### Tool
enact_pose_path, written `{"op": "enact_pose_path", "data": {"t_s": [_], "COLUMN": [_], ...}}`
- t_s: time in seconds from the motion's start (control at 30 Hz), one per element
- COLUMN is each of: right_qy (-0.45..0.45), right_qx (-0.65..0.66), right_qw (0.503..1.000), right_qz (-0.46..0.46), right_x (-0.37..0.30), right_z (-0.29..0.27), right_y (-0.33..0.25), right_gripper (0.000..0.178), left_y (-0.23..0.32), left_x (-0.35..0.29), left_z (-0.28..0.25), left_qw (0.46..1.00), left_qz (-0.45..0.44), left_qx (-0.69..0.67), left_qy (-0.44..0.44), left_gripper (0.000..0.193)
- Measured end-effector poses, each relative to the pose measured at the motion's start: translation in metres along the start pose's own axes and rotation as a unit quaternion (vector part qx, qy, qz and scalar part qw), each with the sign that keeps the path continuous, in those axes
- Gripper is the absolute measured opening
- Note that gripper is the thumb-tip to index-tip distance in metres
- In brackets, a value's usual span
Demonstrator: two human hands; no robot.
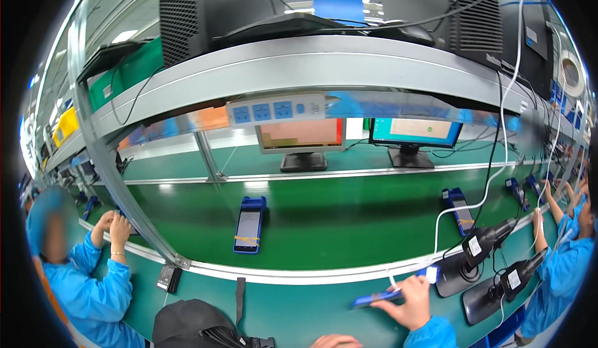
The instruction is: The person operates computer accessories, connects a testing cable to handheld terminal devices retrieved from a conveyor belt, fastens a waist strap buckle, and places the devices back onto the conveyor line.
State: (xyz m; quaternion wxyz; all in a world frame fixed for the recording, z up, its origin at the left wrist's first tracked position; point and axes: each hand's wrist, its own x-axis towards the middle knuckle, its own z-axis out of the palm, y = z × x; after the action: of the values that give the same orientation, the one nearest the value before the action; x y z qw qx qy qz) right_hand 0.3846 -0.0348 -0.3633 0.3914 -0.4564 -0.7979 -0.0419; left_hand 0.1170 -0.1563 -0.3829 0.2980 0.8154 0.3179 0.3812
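Note:
My right hand (411, 303), in a blue sleeve, grips a blue handheld terminal (380, 297) above the near workbench. The terminal is tilted nearly edge-on, so its screen does not show. A yellowish band crosses it, and a white cable (436, 230) runs down to it. At the lower edge, my left hand (336, 341) shows only in part, below and left of the terminal; its fingers are mostly cut off. Another blue handheld terminal (248, 226) lies screen up on the green belt (336, 223), banded near one end. A third terminal (460, 211) rests further right.
A black bag (193, 324) sits on the bench at front left. Black stands with scanner-like heads (476, 248) crowd the right. Overhead runs a metal shelf (311, 68) with a power strip (274, 110). Co-workers in blue (93, 298) work on both sides.

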Motion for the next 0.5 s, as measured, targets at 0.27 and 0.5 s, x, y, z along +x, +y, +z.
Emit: {"op": "enact_pose_path", "data": {"t_s": [0.27,0.5], "right_qy": [-0.041,-0.038], "right_qx": [0.137,0.150], "right_qw": [0.987,0.984], "right_qz": [-0.068,-0.093], "right_x": [-0.006,-0.002], "right_z": [0.012,0.008], "right_y": [-0.074,-0.080], "right_gripper": [0.040,0.043], "left_y": [0.001,-0.002], "left_x": [-0.006,-0.004], "left_z": [-0.004,0.003], "left_qw": [0.980,0.986], "left_qz": [0.005,0.036], "left_qx": [0.110,0.123], "left_qy": [0.166,0.108], "left_gripper": [0.060,0.067]}}
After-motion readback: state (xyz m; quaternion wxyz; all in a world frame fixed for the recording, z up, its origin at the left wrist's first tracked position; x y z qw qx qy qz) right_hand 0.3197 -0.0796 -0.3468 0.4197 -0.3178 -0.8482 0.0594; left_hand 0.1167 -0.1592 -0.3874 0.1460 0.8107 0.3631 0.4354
